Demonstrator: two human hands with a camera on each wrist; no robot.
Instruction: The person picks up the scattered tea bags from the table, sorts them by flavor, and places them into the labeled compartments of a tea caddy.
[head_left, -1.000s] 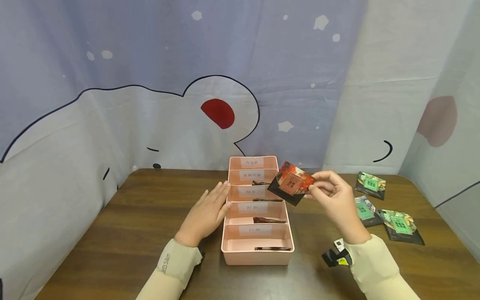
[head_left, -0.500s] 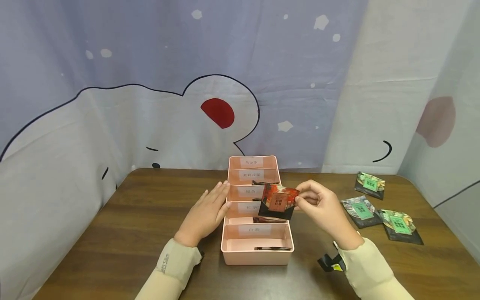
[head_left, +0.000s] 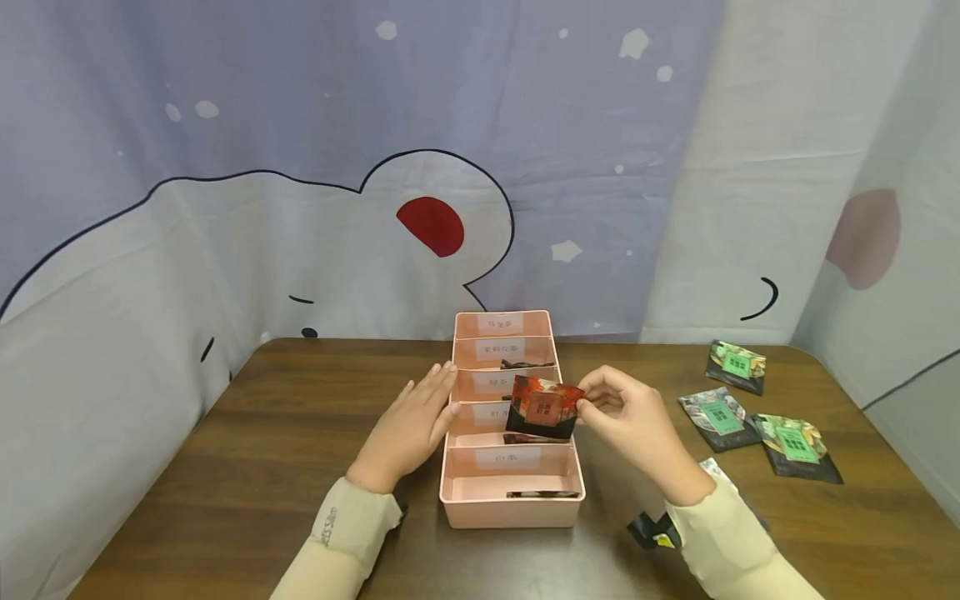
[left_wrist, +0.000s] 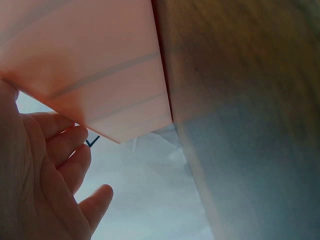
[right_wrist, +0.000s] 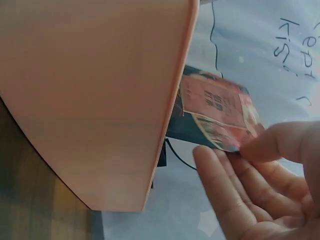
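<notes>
A red and black tea sachet [head_left: 544,407] is pinched at its right edge between the thumb and fingers of my right hand [head_left: 626,425]. It hangs over the fourth compartment from the back of a pink divided box [head_left: 512,514]. In the right wrist view the lower part of the sachet [right_wrist: 215,105] passes behind the box's rim. My left hand [head_left: 408,425] rests with extended fingers along the box's left rim; the left wrist view shows its fingertips touching the box's wall [left_wrist: 100,60]. Dark sachets stand in several compartments, among them one in the front compartment [head_left: 542,494].
Three green-labelled sachets lie on the table's right side: one at the back [head_left: 737,367], one in the middle [head_left: 718,418], one at right [head_left: 798,448]. Another sachet [head_left: 716,471] is partly hidden by the right sleeve. A printed curtain [head_left: 330,250] hangs behind the table.
My right hand has moved left and down, bringing the red sachet from beside the box to over its compartment. The sachet has turned more level. My left hand stays at the rim.
</notes>
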